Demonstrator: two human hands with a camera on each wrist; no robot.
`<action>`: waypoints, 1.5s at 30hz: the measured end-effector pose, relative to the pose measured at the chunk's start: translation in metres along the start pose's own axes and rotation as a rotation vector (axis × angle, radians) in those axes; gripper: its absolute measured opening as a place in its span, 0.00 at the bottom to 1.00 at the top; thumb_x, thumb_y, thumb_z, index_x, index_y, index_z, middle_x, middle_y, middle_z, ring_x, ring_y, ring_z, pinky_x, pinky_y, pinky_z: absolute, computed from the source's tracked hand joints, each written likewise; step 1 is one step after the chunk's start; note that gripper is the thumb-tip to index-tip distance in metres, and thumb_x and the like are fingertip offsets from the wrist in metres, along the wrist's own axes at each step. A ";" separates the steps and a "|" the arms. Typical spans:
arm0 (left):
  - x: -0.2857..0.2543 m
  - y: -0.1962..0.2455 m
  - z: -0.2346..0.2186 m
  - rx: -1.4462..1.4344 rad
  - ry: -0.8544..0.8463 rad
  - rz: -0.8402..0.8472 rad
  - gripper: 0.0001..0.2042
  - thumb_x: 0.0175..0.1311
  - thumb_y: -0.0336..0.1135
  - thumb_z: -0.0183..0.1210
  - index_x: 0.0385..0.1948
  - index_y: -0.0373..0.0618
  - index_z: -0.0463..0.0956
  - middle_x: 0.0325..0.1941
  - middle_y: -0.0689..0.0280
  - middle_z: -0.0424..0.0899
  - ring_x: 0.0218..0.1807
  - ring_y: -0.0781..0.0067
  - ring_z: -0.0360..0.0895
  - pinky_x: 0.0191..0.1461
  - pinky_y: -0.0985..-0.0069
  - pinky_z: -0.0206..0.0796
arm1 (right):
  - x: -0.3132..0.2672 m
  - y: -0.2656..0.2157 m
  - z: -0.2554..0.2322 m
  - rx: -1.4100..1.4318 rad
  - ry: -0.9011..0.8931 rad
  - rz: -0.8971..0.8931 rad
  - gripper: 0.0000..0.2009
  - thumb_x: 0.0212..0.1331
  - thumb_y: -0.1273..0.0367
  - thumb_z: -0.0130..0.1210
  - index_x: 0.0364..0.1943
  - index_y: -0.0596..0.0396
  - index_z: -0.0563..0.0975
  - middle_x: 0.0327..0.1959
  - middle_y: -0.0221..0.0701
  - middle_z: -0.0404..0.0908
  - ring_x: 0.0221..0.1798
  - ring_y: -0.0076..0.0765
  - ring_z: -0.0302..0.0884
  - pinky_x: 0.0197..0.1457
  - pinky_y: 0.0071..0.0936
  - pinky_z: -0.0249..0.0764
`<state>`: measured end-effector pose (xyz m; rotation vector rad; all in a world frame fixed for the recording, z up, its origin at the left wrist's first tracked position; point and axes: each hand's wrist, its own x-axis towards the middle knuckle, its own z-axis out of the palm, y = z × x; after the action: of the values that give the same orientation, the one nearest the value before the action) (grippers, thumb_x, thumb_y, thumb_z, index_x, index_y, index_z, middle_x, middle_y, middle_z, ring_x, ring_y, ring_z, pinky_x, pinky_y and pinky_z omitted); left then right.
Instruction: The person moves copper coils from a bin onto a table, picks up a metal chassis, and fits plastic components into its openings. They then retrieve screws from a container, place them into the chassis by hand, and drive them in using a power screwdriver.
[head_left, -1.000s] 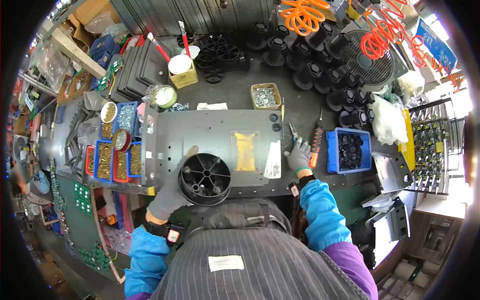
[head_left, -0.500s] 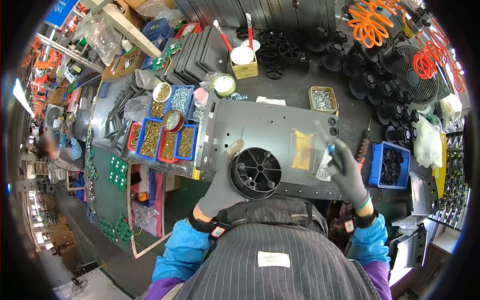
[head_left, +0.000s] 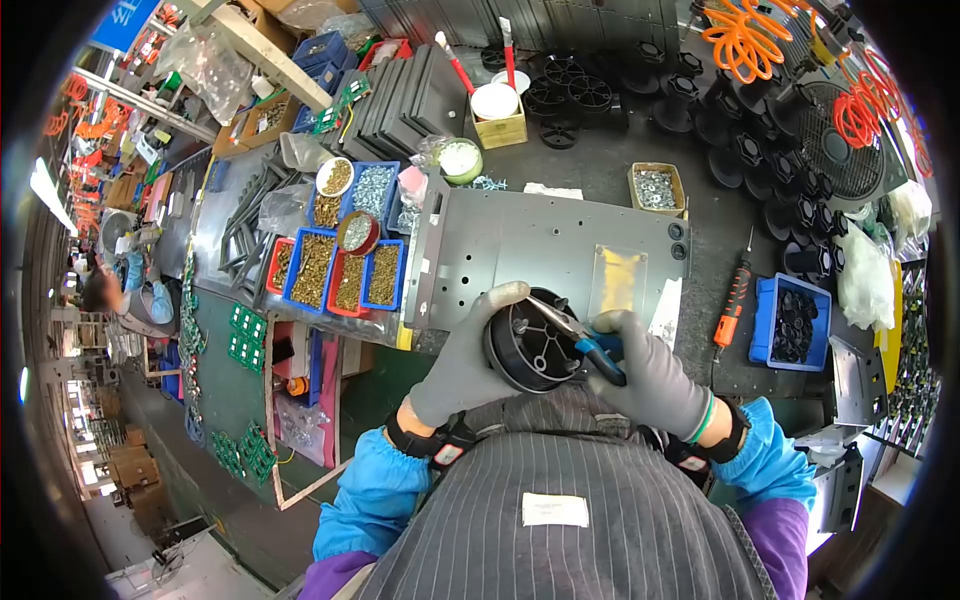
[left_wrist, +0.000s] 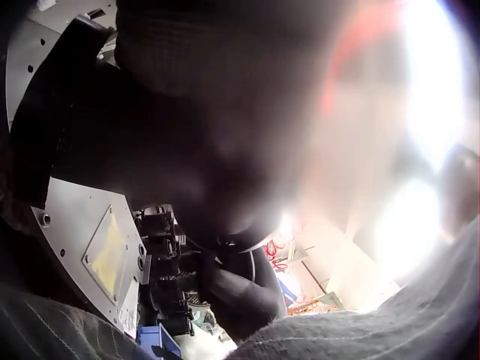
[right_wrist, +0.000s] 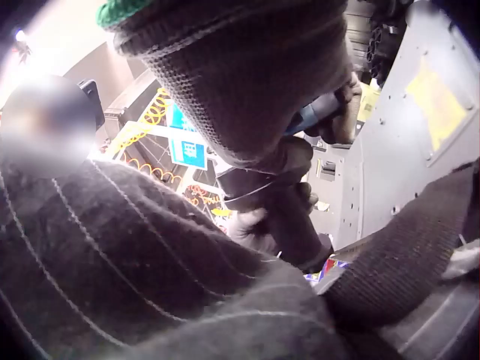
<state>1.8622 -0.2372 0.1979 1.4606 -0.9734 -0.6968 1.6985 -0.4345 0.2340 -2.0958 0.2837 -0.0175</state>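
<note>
In the head view a round black spoked part point(head_left: 535, 345) is tilted near the apron, gripped at its left rim by my gloved left hand point(head_left: 465, 360). My gloved right hand point(head_left: 655, 380) holds pliers with blue and black handles point(head_left: 602, 358); their metal nose lies over the spokes at the part's upper side. Whether the tips pinch anything cannot be told. Behind both hands lies a grey metal plate point(head_left: 530, 225) with holes and a yellow patch point(head_left: 620, 278). The right wrist view shows the blue handle point(right_wrist: 319, 111) beside the right hand and the black part point(right_wrist: 289, 225).
Trays of screws point(head_left: 310, 270) stand left of the plate. An orange-and-black screwdriver point(head_left: 733, 305) and a blue bin of black pieces point(head_left: 792, 322) are on the right. Behind are a box of nuts point(head_left: 656, 190), a wooden box with brushes point(head_left: 499, 128) and many black parts point(head_left: 735, 150).
The right hand went to the table tools, lifted the pliers and brought them left onto the round part. The left hand kept hold of the part, which is now more tilted. The head view shifted.
</note>
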 end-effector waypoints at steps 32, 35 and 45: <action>-0.007 -0.008 0.012 0.003 0.162 -0.036 0.49 0.41 0.31 0.82 0.69 0.44 0.59 0.63 0.58 0.70 0.65 0.64 0.73 0.70 0.67 0.67 | 0.012 0.017 0.009 -0.132 0.037 -0.210 0.10 0.49 0.75 0.62 0.37 0.59 0.81 0.48 0.42 0.77 0.47 0.54 0.78 0.49 0.44 0.76; -0.007 -0.014 0.015 0.010 0.182 0.000 0.50 0.41 0.31 0.82 0.69 0.44 0.58 0.64 0.57 0.70 0.65 0.64 0.73 0.71 0.67 0.67 | 0.016 0.020 0.009 -0.025 0.036 -0.174 0.10 0.50 0.76 0.62 0.39 0.58 0.82 0.48 0.41 0.78 0.45 0.52 0.80 0.47 0.42 0.77; -0.008 -0.023 0.017 -0.043 0.220 0.036 0.47 0.40 0.28 0.81 0.64 0.48 0.59 0.67 0.55 0.66 0.68 0.61 0.70 0.72 0.66 0.66 | 0.025 0.030 0.007 -0.031 -0.043 -0.198 0.14 0.47 0.78 0.60 0.42 0.61 0.81 0.49 0.42 0.78 0.43 0.52 0.81 0.46 0.39 0.78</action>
<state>1.8477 -0.2396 0.1718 1.4447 -0.8076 -0.5156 1.7178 -0.4484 0.2024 -2.1445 0.0503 -0.0866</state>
